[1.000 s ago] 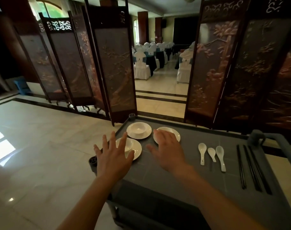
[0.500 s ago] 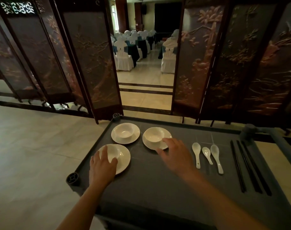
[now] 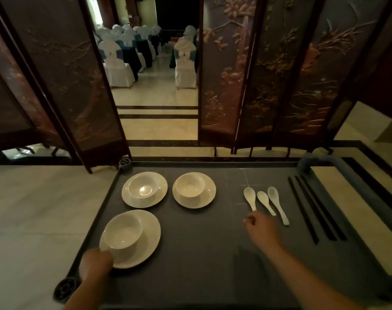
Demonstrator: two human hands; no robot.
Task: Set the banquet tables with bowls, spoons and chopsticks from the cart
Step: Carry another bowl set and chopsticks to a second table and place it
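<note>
A grey cart [image 3: 201,253] carries three white bowls on plates, three white spoons and black chopsticks [image 3: 313,209]. My left hand [image 3: 96,262] grips the near-left edge of the closest plate [image 3: 148,242], thumb up against its bowl [image 3: 121,231]. Two more bowls [image 3: 142,189] [image 3: 189,186] sit farther back. My right hand [image 3: 262,229] has its fingers curled at the handle end of the leftmost spoon [image 3: 250,196], which still lies flat. The other spoons [image 3: 264,201] [image 3: 276,202] lie just right of it.
Carved folding screens [image 3: 63,74] [image 3: 269,74] stand right behind the cart, with a gap between them. Through the gap I see covered banquet chairs [image 3: 116,63] and dark-clothed tables. The cart handle [image 3: 320,159] rises at the far right corner. Pale tiled floor lies to the left.
My view has dropped and closed in on the cart. My right hand left the far right plate and went right to the spoons. My left hand slid to the near plate's edge.
</note>
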